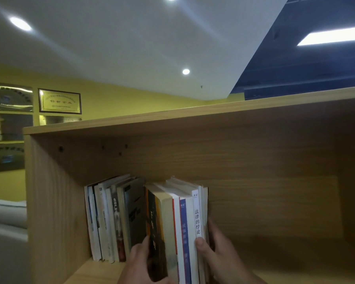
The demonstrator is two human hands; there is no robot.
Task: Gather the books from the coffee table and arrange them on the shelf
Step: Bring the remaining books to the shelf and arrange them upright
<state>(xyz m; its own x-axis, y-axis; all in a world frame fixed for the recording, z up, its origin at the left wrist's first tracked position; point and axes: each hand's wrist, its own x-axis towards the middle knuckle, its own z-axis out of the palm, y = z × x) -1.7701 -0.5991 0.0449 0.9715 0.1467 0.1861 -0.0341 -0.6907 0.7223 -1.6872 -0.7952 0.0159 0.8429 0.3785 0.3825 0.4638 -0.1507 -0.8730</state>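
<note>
My left hand (138, 261) presses the dark cover on the left side of a bundle of books (172, 222), thumb up along it; I can't tell if its fingers wrap round. My right hand (219, 249) grips the bundle's right side, thumb on the white spine, fingers behind the last book. The bundle stands upright on the shelf (264, 160), between both hands, just beside a leaning row of books (109, 222) by the left wall.

Both hands clasp a clutch of upright books (178, 228) on the shelf (275, 201); left hand (139, 263), right hand (219, 253); leaning books (111, 220) toward its left wall.
</note>
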